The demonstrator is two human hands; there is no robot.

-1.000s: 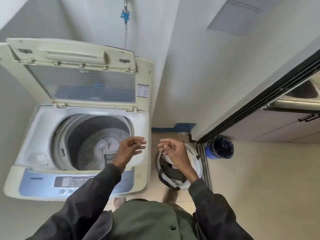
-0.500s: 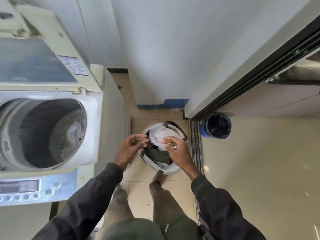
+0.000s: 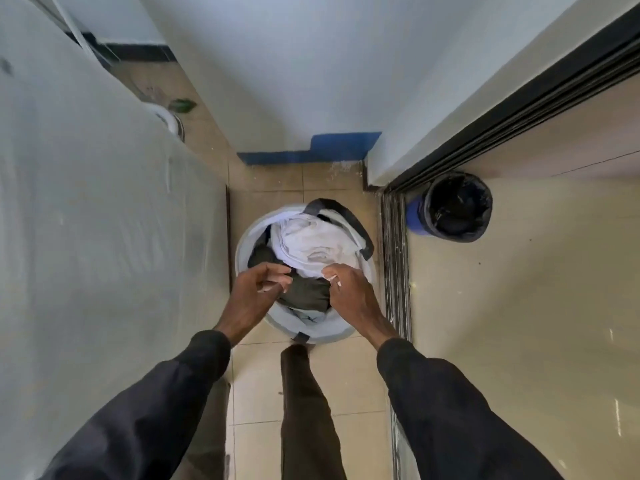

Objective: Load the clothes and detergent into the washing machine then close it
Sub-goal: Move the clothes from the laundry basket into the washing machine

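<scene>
A person's left hand (image 3: 258,292) hovers over the near left rim of a round laundry basket (image 3: 246,239), fingers loosely curled and nothing visible in its grasp. The right hand (image 3: 351,294) reaches in from the near right, its curled fingertips (image 3: 333,276) meeting the edge of a white garment (image 3: 311,242); whether it has taken hold of the cloth cannot be told. Dark sleeves (image 3: 450,410) cover both arms.

The basket stands upright on the floor with its mouth facing up, directly in front of the person's trouser leg (image 3: 304,410). One dark handle (image 3: 349,220) arcs over the far right rim and a second handle tab (image 3: 301,337) sits at the near rim, so the pair lies roughly on a near-to-far line. Inside, the white garment is heaped in the far half, and a dark olive garment (image 3: 306,294) is bunched in the near half, between the two hands.

The washing machine (image 3: 104,237) shows only its pale side panel, blurred, rising just left of the basket. Beige floor tiles (image 3: 263,379) run through a narrow alcove closed by a white wall (image 3: 277,64) with a blue painted strip (image 3: 311,150) at its foot. A sliding-door track (image 3: 394,258) runs just right of the basket. Beyond it, on glossier cream flooring (image 3: 519,306), stands a blue bin (image 3: 414,216) lined with a black bag (image 3: 457,206).
</scene>
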